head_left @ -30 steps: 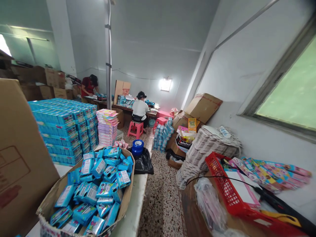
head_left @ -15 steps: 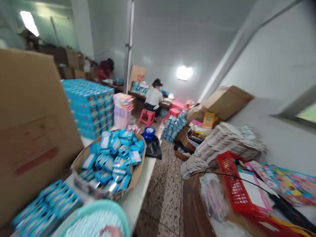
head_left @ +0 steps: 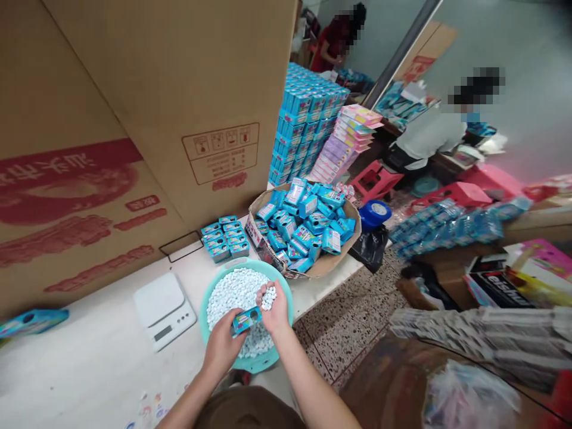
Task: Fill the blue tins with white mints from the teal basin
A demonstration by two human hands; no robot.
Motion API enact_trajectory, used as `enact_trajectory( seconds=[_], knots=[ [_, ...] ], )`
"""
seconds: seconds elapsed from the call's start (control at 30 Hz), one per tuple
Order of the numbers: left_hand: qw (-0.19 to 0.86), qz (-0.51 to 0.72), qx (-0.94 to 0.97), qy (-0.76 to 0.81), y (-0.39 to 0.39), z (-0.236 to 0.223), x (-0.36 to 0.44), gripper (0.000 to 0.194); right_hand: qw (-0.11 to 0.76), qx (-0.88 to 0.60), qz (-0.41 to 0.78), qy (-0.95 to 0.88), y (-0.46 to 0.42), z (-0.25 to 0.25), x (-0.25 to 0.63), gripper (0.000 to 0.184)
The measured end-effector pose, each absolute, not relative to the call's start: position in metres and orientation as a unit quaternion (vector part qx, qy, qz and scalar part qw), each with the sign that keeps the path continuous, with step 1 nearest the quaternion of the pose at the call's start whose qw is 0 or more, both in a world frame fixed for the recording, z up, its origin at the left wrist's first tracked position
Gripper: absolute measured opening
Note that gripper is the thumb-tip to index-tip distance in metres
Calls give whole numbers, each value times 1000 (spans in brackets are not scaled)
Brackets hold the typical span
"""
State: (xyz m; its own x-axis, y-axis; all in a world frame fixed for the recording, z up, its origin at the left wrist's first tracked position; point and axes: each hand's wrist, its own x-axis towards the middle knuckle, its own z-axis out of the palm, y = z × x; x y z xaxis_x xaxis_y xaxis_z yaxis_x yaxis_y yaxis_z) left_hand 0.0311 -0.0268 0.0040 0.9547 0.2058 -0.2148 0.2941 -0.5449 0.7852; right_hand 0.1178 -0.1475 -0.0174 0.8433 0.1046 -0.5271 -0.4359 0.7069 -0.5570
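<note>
Both my hands hover over a teal basin [head_left: 286,298] full of small white pellets [head_left: 230,292]. My left hand [head_left: 223,342] grips a small blue box [head_left: 245,319] at its lower end. My right hand [head_left: 273,310] is cupped shut around a heap of white pellets, right beside the box's upper end. Behind the basin an open cardboard box [head_left: 344,257] is piled with several loose small blue boxes [head_left: 304,223]. A tidy block of the same blue boxes [head_left: 224,237] lies to its left.
A white digital scale [head_left: 163,308] sits left of the basin on the white table [head_left: 89,357]. A huge cardboard carton [head_left: 134,119] stands behind. Stacked blue cartons [head_left: 304,119] and pink packs [head_left: 346,140] stand farther back, where two people work. Terrazzo floor [head_left: 344,316] lies to the right.
The view has swung down and left from the room to the table. My hands, the basin and the scale have come into sight.
</note>
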Motion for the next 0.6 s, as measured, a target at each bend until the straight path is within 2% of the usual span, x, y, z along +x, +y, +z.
enact_trajectory(
  seconds=[0.07, 0.23, 0.37, 0.6],
  knots=[
    [467, -52, 871, 147, -29, 5, 30, 33, 896, -337, 152, 247, -142, -10, 114, 29],
    [499, -41, 850, 165, -30, 5, 35, 34, 876, -434, 105, 184, -136, 2, 108, 36],
    [514, -21, 841, 169, -28, 1, 39, 36, 878, -439, 75, 175, -133, 8, 110, 40],
    [422, 4, 904, 61, -23, 4, 50, 34, 859, -472, 52, 189, -132, 11, 117, 45]
  ],
)
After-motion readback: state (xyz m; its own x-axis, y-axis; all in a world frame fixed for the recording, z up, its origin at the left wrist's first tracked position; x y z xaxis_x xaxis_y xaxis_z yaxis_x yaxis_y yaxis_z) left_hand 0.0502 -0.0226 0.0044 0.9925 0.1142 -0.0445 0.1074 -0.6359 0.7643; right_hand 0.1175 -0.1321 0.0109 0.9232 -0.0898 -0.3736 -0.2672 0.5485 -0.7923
